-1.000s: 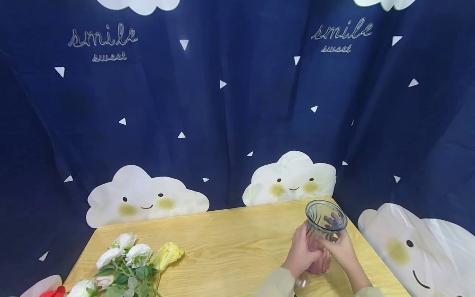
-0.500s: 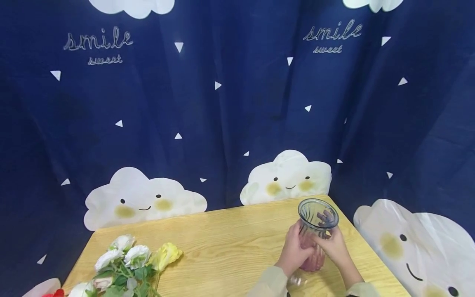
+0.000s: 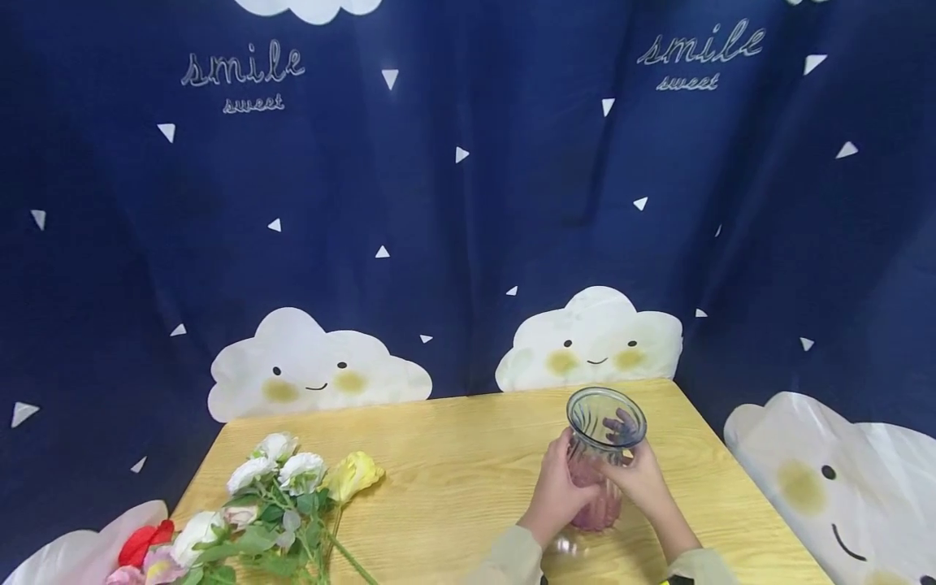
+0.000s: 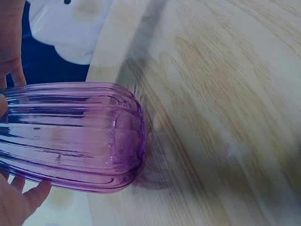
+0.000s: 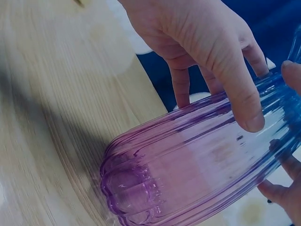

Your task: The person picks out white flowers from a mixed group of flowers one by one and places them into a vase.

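Observation:
A ribbed glass vase (image 3: pixel 595 513), purple at the base and bluish toward its wide round rim, stands slightly tilted on the right half of the table. My left hand (image 3: pixel 557 492) grips its left side, thumb across the front. From the right, my right hand (image 3: pixel 645 483) holds it just under the flared mouth, with some fingers seen through the glass. In the left wrist view the base of the vase (image 4: pixel 70 139) is right at the wood. The right wrist view shows my right hand (image 5: pixel 202 42) with its thumb laid along the vase (image 5: pixel 188 160).
Artificial flowers lie at the table's left: white blooms (image 3: pixel 301 473), a yellow one (image 3: pixel 354 475) and a red one (image 3: pixel 145 543), with green stems. The wooden table (image 3: pixel 439 479) ends at the back against a dark blue curtain (image 3: pixel 409 187) printed with clouds.
Both hands have shifted the vase left across the table, away from the right back corner, keeping their grip. The head view has turned slightly, showing more of the flowers.

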`<action>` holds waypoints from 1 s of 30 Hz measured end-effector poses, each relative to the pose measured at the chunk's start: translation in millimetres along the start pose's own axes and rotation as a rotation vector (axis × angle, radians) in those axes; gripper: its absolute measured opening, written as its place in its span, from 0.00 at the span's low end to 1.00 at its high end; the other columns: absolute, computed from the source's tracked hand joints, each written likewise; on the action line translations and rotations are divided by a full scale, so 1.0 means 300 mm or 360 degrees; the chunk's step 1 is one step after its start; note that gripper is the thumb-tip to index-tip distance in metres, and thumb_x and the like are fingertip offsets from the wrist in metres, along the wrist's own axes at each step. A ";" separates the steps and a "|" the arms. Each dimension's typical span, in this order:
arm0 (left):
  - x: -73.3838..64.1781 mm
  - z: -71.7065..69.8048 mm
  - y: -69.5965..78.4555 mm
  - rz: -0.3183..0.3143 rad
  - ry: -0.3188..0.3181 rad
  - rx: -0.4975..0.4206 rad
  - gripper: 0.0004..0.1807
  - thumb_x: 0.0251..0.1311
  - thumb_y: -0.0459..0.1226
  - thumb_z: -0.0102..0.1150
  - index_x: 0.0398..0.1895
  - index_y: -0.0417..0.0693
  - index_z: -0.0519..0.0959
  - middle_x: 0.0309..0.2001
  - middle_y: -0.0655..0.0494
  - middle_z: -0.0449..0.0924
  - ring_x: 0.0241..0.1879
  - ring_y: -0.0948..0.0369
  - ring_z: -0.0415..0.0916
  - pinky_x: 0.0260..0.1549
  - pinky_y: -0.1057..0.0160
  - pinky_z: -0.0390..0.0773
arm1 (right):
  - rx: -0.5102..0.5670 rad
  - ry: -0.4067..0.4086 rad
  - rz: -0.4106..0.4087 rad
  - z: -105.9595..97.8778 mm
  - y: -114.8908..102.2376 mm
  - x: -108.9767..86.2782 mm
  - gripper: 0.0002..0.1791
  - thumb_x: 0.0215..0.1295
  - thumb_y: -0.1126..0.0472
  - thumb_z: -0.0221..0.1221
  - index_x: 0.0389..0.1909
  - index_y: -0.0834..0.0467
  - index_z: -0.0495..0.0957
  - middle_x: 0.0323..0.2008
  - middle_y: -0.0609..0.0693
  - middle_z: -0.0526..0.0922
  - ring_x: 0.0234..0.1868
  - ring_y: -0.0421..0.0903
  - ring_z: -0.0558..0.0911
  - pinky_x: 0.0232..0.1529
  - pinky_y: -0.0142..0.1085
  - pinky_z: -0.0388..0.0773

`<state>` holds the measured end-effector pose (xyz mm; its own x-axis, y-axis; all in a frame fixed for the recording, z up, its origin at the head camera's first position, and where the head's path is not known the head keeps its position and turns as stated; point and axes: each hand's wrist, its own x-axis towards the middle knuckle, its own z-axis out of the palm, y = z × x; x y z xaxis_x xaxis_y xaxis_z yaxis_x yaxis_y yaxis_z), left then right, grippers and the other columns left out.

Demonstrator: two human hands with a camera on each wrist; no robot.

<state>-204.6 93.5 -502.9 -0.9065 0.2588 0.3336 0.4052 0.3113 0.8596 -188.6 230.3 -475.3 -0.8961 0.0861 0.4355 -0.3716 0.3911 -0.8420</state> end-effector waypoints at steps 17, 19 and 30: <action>-0.091 -0.178 -0.048 -0.0068 0.0116 0.0013 0.46 0.40 0.38 0.68 0.65 0.51 0.55 0.56 0.57 0.63 0.57 0.58 0.61 0.56 0.55 0.62 | 0.0045 -0.0228 0.0031 0.165 -0.079 -0.003 0.44 0.43 0.70 0.65 0.62 0.68 0.52 0.53 0.69 0.67 0.51 0.65 0.69 0.45 0.56 0.68; -0.097 -0.179 -0.048 -0.0080 0.0121 0.0014 0.46 0.40 0.38 0.68 0.65 0.50 0.55 0.56 0.58 0.63 0.57 0.58 0.61 0.56 0.56 0.61 | 0.0024 -0.0239 0.0028 0.168 -0.081 -0.007 0.44 0.44 0.70 0.65 0.62 0.67 0.51 0.54 0.68 0.67 0.51 0.65 0.69 0.45 0.55 0.69; -0.125 -0.260 -0.072 -0.0097 0.0093 0.0105 0.39 0.48 0.47 0.62 0.63 0.47 0.58 0.57 0.54 0.64 0.57 0.55 0.62 0.54 0.52 0.64 | 0.0066 -0.0248 -0.0022 0.195 -0.082 0.005 0.45 0.43 0.73 0.65 0.62 0.68 0.51 0.54 0.68 0.67 0.50 0.65 0.70 0.44 0.54 0.68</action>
<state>-188.6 5.8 -503.9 -0.9343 0.1845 0.3051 0.3543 0.3848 0.8523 -194.9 167.4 -472.6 -0.9166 -0.0635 0.3948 -0.3907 0.3531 -0.8501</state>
